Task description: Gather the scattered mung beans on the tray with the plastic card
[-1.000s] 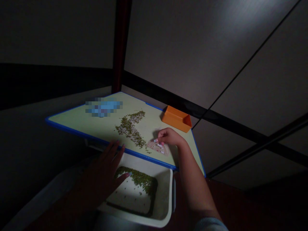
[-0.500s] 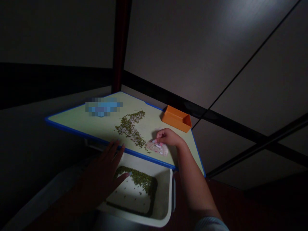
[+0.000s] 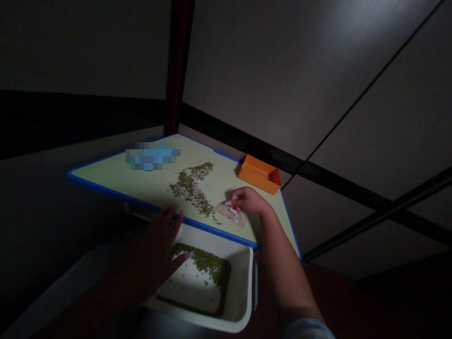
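My right hand pinches a clear half-round protractor with pink and white printing at its straight side, over the right part of the table. Small green beans, which look like mung beans, lie in a curved band just left of the protractor. Spread fingers show on my left hand, dark in shadow, with its fingertips at the table's front edge. Its thumb reaches over a white plastic bin, which holds more green beans along its far side. Nothing shows in the left hand.
The pale table has a blue rim. An orange open box stands at its back right, and a blurred blue item lies at the far left. Grey panels rise close behind the table.
My right hand has shifted very slightly up and to the right, and the protractor has tilted a little with it. The left hand, the bin and the beans look unchanged.
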Tool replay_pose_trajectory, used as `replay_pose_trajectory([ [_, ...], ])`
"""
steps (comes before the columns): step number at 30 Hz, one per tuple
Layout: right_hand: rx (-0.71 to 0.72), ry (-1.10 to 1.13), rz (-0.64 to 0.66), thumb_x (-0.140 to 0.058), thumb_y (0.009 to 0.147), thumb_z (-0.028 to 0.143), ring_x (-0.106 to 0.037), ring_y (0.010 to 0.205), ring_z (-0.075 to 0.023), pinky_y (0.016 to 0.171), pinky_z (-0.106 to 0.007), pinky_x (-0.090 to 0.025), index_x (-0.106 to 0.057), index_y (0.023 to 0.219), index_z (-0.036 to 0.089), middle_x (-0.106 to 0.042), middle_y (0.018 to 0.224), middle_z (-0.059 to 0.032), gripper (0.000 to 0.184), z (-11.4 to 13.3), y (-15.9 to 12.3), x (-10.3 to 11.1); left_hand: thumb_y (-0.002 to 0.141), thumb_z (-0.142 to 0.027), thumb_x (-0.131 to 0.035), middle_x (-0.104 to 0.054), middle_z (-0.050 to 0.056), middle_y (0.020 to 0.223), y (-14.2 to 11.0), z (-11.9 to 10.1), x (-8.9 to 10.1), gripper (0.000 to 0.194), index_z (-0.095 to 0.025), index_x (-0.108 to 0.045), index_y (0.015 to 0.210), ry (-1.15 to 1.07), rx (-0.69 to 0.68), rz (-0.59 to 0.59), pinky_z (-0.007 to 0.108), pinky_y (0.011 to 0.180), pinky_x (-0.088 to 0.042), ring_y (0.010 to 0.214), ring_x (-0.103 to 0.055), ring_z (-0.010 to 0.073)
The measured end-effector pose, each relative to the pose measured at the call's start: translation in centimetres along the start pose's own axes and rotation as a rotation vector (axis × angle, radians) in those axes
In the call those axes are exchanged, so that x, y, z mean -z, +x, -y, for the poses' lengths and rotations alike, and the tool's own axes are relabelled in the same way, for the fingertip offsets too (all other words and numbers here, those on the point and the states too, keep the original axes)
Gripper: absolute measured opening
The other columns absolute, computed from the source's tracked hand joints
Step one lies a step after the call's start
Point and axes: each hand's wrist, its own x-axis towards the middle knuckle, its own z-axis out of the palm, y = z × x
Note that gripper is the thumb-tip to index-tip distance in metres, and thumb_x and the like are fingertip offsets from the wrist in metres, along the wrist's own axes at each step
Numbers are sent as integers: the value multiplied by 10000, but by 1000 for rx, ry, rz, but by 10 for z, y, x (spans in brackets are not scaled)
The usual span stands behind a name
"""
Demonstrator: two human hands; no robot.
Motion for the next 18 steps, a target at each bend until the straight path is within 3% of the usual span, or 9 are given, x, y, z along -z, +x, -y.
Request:
replay_pose_trajectory([
  [8,26,119,87,-808,613,508,-498,491,-92,524,-227,-370,-582,599,146,-584,510,25,427,9,-2,-3,838,-735,-276,-381,230,1517,2,-1,2,871,-108,-360,1437,-36,36,65,518,1033,-462,1417,-345,375],
  [18,2,105,29,-776,676,381,-501,483,-84,522,-217,-367,-582,588,147,-578,490,35,316,5,-2,1,832,-724,-333,-377,208,1528,0,0,3,857,-137,-327,1456,-54,41,72,505,1046,-444,1422,-339,369],
])
